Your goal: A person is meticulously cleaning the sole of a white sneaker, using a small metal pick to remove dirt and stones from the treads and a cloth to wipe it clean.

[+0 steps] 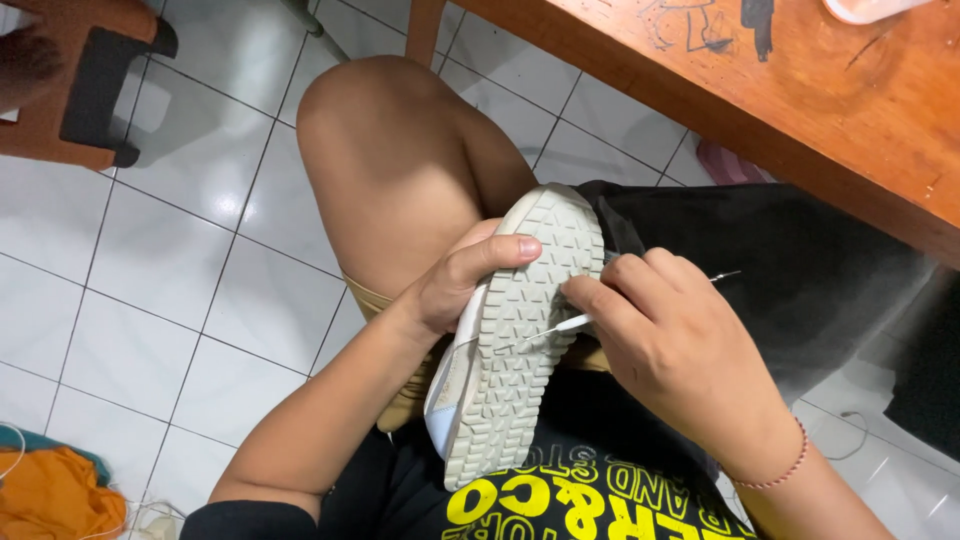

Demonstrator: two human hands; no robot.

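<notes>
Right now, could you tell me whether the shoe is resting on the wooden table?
No, the shoe is held sole-up over the person's lap by the left hand, while the wooden table stands apart beyond it.

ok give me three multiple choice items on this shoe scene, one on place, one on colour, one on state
1. Where does the shoe rest?
A. on the wooden table
B. on the person's lap
C. on the tiled floor

2. What colour is the shoe's sole?
A. off-white
B. black
C. red

3. How is the shoe turned?
A. sole facing up
B. sole facing down
C. lying inside a box

Answers:
1 B, it lies against the thigh and black shirt, gripped by the left hand.
2 A, the treaded sole is pale off-white.
3 A, the tread faces the camera while the right hand holds a thin tool to it.
</notes>
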